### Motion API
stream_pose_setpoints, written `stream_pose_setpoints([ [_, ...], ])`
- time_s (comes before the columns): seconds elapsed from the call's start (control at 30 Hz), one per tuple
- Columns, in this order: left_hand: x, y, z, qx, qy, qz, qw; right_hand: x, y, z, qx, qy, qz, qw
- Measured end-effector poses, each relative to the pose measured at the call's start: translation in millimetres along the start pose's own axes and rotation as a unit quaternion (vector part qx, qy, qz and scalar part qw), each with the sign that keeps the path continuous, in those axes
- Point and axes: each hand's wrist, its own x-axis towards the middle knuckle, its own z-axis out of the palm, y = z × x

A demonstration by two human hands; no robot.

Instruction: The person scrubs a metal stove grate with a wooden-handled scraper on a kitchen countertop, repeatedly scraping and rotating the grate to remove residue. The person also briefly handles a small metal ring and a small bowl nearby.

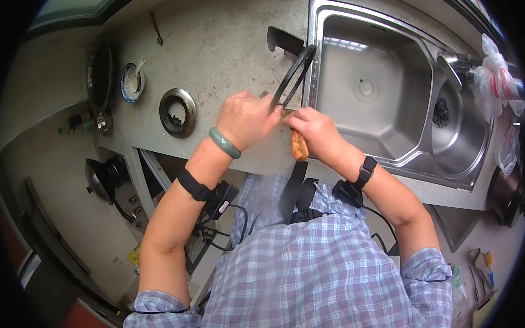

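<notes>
My left hand (246, 121), with a green bangle at its wrist, is closed around the lower end of a black metal frame (292, 78) with two long bars. The frame reaches up beside the sink's left rim. My right hand (315, 129) nearly touches the left one and grips a tool with an orange-brown handle (299, 146); the tool's working end is hidden by the fingers. Just above the frame, a dark metal piece with a notched edge (285, 41) is on the countertop (215, 48); whether it joins the frame cannot be told.
On the right is a steel double sink (366, 80), its smaller bowl holding a dark scouring pad (441, 113). Plastic bags (496, 84) hang by the faucet. Leftward are a metal burner ring (190, 112), a blue-white bowl (129, 95) with a spoon, and a dark pan (99, 76).
</notes>
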Motion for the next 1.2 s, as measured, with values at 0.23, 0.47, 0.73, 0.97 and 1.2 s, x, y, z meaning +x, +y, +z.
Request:
stream_pose_setpoints([
  [0.23,3,1,-3,0.010,0.018,0.056,0.998,-1,4,7,-0.021,-0.015,-0.006,1.000],
  [0.47,4,2,-4,-0.020,0.026,0.039,0.999,1,2,5,-0.019,-0.032,0.026,0.999],
  [0.73,0,-2,3,-0.021,0.044,0.034,0.998,2,1,3,-0.044,-0.022,0.015,0.999],
  [0.97,3,1,-1,-0.023,0.042,0.033,0.998,-1,2,4,-0.067,-0.003,-0.020,0.998],
  [1.2,-2,-1,0,0.025,-0.054,0.000,0.998,-1,20,19,0.209,0.098,0.214,0.949],
])
